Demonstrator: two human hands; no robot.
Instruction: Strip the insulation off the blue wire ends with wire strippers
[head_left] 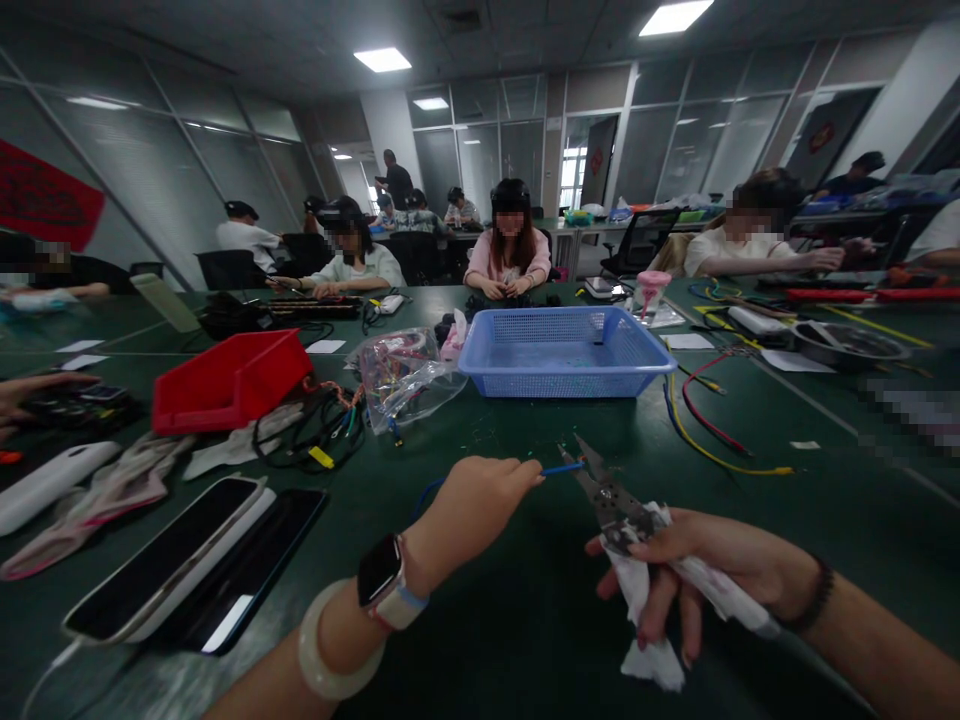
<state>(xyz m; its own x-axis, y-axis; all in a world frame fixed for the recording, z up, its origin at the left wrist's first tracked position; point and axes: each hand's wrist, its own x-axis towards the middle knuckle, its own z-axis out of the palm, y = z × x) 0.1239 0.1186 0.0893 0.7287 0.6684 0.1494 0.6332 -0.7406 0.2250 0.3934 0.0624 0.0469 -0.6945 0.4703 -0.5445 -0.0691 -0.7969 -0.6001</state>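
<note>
My left hand (pixel 474 515), with a watch and a pale bangle on the wrist, is closed on a blue wire (pixel 561 469). The wire's tip reaches between the parted jaws of a wire stripper (pixel 609 495). Its handles, wrapped in white tissue (pixel 652 662), are held in my right hand (pixel 720 560), with some fingers spread below them. A light blue plastic basket (pixel 566 382) stands just beyond the tool.
To the left lie a red bin (pixel 225 385), cables (pixel 330 425), a clear bag (pixel 405 375), gloves (pixel 112 500) and phones (pixel 180 560). Yellow and red wires (pixel 712 455) lie right of the basket. Several people sit around the tables.
</note>
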